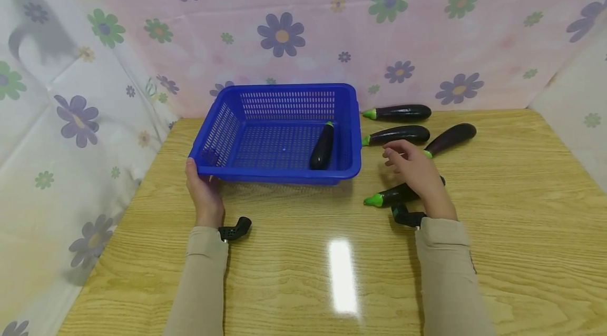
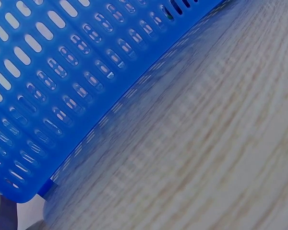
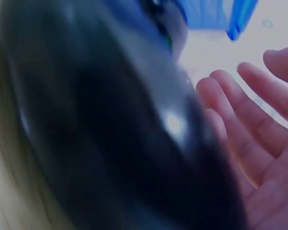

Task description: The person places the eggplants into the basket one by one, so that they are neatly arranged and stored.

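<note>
Fingers hang loosely apart on the right hand [image 1: 415,168] but clasp the basket [image 1: 275,173] on the left hand [image 1: 205,196], while the nearest eggplant [image 1: 394,196], right on the bench [image 1: 284,283], looks firm, slippery, best grasped mid-body.

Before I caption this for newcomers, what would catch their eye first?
Likely the blue basket near the head view's centre, its near-left corner held by the left hand, one eggplant inside. Then four more eggplants on the table to its right, the empty right hand near them.
</note>
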The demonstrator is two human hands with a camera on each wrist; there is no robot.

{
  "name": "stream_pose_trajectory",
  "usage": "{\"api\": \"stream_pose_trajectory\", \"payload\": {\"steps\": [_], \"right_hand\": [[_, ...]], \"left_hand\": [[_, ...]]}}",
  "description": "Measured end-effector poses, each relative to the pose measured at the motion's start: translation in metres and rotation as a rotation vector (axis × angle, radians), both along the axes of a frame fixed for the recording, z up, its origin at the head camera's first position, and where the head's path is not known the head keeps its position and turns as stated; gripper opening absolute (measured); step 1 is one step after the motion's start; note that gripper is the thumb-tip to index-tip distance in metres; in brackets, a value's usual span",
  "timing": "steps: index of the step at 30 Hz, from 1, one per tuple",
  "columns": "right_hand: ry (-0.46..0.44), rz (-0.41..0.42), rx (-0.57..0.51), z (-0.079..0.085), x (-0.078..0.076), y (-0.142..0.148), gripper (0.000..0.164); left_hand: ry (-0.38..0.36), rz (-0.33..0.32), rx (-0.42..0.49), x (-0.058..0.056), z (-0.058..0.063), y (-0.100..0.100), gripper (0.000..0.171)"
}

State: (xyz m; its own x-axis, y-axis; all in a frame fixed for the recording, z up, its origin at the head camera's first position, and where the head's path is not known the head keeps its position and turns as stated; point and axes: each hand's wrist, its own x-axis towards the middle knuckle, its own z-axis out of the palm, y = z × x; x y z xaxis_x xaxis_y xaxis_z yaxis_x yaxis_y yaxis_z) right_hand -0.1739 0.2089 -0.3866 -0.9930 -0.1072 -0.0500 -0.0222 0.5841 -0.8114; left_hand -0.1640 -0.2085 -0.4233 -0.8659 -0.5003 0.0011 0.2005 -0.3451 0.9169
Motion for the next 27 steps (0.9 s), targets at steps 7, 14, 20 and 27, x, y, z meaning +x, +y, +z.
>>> {"api": "stream_pose_trajectory", "payload": {"steps": [7,14,20,27], "right_hand": [[0.083,-0.103,0.033,-0.004,0.001,0.013,0.044],[0.18,-0.243,0.032,-0.002,0.002,0.008,0.038],[0.106,-0.177,0.132,0.012,0.009,0.025,0.047],[-0.123,-0.023,0.16,0.013,0.014,0.047,0.057]], "left_hand": [[-0.002,-0.005,-0.003,0.0,0.0,0.0,0.046],[0.001,0.004,0.001,-0.002,-0.001,0.0,0.047],[0.005,0.001,-0.009,-0.002,0.0,-0.001,0.047],[0.003,0.02,0.032,-0.002,0.0,0.001,0.046]]}}
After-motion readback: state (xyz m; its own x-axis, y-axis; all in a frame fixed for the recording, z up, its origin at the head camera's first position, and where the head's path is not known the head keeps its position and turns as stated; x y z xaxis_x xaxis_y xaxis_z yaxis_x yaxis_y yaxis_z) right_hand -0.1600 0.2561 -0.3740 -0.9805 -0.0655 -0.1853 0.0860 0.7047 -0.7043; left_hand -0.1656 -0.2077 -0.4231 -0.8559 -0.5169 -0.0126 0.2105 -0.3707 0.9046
